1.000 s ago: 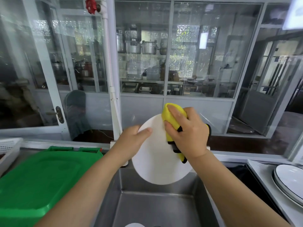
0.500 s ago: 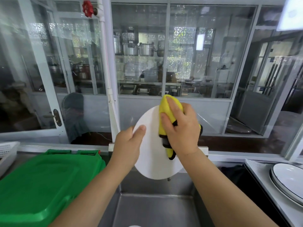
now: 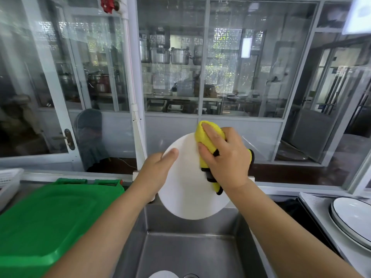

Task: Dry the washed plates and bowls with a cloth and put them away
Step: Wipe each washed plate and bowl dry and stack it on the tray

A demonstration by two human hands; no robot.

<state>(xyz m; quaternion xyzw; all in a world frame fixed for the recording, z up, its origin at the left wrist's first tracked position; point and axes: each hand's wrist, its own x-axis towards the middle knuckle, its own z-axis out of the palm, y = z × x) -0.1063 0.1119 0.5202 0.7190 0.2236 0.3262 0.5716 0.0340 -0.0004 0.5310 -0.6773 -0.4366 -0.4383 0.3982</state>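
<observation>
Drying at frame centre, over the sink: left hand grips the white plate by its left rim; right hand presses the bunched yellow cloth against its upper right face. Best practice, arguably: firm overlapping strokes, rotating the plate.

i log: plate smooth matt white; cloth fuzzy yellow; sink, 6 o'clock, brushed steel; lid, 8 o'clock, glossy green plastic.

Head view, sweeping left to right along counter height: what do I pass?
White basket → green lid → left hand → white plate → yellow cloth → right hand → stacked plates.
</observation>
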